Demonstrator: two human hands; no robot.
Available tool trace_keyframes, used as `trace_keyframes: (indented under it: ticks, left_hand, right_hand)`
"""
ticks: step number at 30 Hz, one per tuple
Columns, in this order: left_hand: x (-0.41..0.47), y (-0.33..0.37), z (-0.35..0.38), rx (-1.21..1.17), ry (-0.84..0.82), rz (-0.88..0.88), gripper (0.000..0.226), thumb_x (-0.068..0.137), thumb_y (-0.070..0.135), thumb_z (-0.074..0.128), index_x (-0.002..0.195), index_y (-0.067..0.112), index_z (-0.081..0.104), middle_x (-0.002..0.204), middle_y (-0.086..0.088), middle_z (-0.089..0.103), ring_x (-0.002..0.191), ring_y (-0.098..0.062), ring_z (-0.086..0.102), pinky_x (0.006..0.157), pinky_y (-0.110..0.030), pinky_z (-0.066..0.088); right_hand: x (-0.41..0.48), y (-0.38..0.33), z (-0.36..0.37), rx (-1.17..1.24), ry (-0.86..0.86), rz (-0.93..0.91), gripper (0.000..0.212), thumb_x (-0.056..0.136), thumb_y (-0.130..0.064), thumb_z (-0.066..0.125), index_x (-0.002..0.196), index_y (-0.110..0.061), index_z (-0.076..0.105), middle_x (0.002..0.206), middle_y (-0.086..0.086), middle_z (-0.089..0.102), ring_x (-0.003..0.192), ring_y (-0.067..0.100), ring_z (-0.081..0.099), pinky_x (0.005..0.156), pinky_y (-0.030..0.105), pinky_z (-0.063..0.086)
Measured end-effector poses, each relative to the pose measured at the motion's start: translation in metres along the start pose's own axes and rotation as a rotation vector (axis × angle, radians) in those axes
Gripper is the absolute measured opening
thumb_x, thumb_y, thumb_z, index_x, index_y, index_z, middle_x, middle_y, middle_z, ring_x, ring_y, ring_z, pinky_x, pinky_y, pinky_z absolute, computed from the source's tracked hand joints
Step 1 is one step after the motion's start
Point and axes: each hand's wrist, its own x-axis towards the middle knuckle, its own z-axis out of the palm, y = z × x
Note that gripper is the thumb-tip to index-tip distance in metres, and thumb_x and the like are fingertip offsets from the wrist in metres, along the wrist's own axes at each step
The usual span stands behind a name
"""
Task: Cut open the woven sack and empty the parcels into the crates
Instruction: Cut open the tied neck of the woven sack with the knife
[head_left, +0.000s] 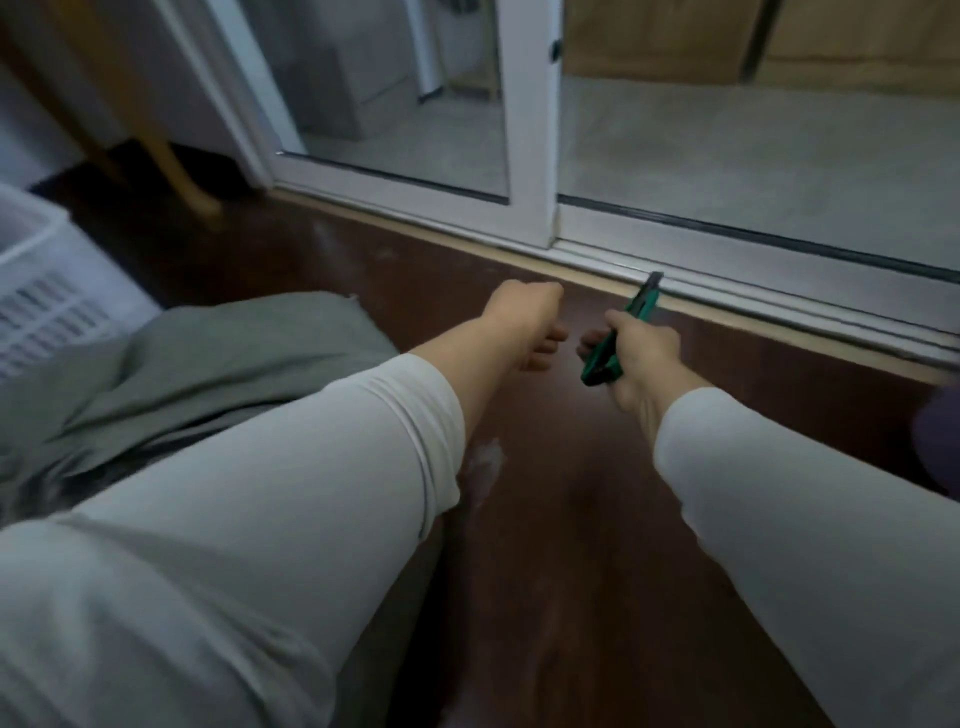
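A grey-green woven sack (208, 358) lies slumped on the dark floor at the left, partly hidden under my left sleeve. My right hand (644, 358) grips a green utility knife (618, 338) whose blade end points up toward the door track. My left hand (524, 322) is curled into a fist just left of the knife, apart from it and with nothing visible in it. A white slotted crate (47, 301) stands at the left edge behind the sack. No parcels are visible.
A white sliding glass door frame (530, 130) and its floor track (727, 270) run across the far side. A wooden furniture leg (182, 171) stands at the back left. A dark object (940, 436) shows at the right edge. The floor (571, 519) is dark brown and scuffed.
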Motion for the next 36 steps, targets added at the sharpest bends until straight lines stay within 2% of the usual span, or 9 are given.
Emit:
trace_keyframes:
  ticks: [5,9,13,18,22,24,26,28,36]
  left_hand:
    - [-0.014,-0.045,-0.064,0.002,0.091,-0.073,0.033,0.099,0.029,0.038,0.116,0.005,0.052,0.081,-0.009,0.058,0.067,-0.021,0.050,0.057,-0.028,0.043]
    - [-0.025,-0.068,-0.077,-0.007,0.100,-0.114,0.026,0.100,0.029,0.036,0.108,0.008,0.049,0.074,-0.007,0.055,0.063,-0.018,0.048,0.056,-0.027,0.041]
    - [-0.032,-0.083,-0.054,-0.049,0.024,-0.144,0.022,0.099,0.027,0.035,0.087,0.012,0.047,0.069,-0.008,0.050,0.055,-0.017,0.039,0.051,-0.024,0.031]
    - [-0.044,-0.087,-0.001,-0.007,-0.096,-0.129,0.015,0.098,0.022,0.036,0.098,0.009,0.043,0.071,-0.009,0.050,0.055,-0.017,0.038,0.051,-0.024,0.029]
    - [-0.047,-0.091,0.037,0.044,-0.182,-0.116,0.018,0.098,0.025,0.039,0.097,0.009,0.046,0.072,-0.010,0.053,0.056,-0.018,0.044,0.051,-0.024,0.033]
    - [-0.046,-0.094,0.048,0.089,-0.201,-0.107,0.024,0.098,0.030,0.041,0.089,0.010,0.049,0.073,-0.009,0.054,0.056,-0.018,0.045,0.049,-0.024,0.035]
    - [-0.043,-0.097,0.055,0.158,-0.194,-0.097,0.032,0.097,0.033,0.042,0.074,0.012,0.048,0.072,-0.008,0.056,0.055,-0.018,0.046,0.050,-0.024,0.036]
    - [-0.041,-0.100,0.058,0.191,-0.192,-0.105,0.036,0.097,0.035,0.042,0.068,0.015,0.044,0.067,-0.007,0.052,0.050,-0.018,0.041,0.048,-0.022,0.034]
    - [-0.047,-0.100,0.047,0.290,-0.186,-0.091,0.030,0.098,0.032,0.040,0.087,0.008,0.053,0.088,-0.015,0.059,0.057,-0.020,0.045,0.058,-0.026,0.038]
  right_hand:
    - [-0.047,0.062,0.031,-0.196,-0.189,0.139,0.025,0.100,-0.035,0.038,0.109,-0.016,0.051,0.068,0.009,0.054,0.050,0.020,0.052,0.046,0.028,0.047]
    - [-0.072,0.086,0.022,-0.222,-0.207,0.191,0.019,0.098,-0.022,0.040,0.107,-0.011,0.053,0.062,0.008,0.048,0.038,0.016,0.041,0.032,0.016,0.029]
    - [-0.082,0.090,-0.012,-0.251,-0.160,0.206,0.021,0.096,-0.009,0.032,0.111,-0.007,0.046,0.068,0.007,0.045,0.045,0.018,0.040,0.032,0.017,0.029]
    - [-0.081,0.089,-0.074,-0.217,-0.083,0.273,0.026,0.088,-0.004,0.031,0.112,-0.007,0.041,0.073,0.008,0.041,0.052,0.019,0.040,0.043,0.027,0.032]
    - [-0.069,0.101,-0.126,-0.310,0.119,0.346,0.027,0.092,-0.033,0.037,0.091,-0.010,0.051,0.068,0.008,0.048,0.052,0.021,0.043,0.045,0.023,0.035]
    - [-0.061,0.111,-0.154,-0.511,0.243,0.321,0.033,0.095,-0.030,0.042,0.112,-0.004,0.053,0.087,0.014,0.053,0.071,0.027,0.052,0.051,0.032,0.044]
    - [-0.054,0.125,-0.182,-0.779,0.308,0.300,0.042,0.093,-0.022,0.050,0.125,0.004,0.048,0.107,0.019,0.054,0.094,0.034,0.056,0.076,0.042,0.052]
    - [-0.049,0.135,-0.202,-1.014,0.364,0.327,0.050,0.091,-0.024,0.055,0.129,0.006,0.045,0.124,0.024,0.053,0.112,0.038,0.054,0.092,0.040,0.047]
    - [-0.051,0.148,-0.204,-1.205,0.424,0.451,0.053,0.089,-0.022,0.059,0.133,0.003,0.042,0.132,0.023,0.048,0.121,0.037,0.047,0.098,0.042,0.043]
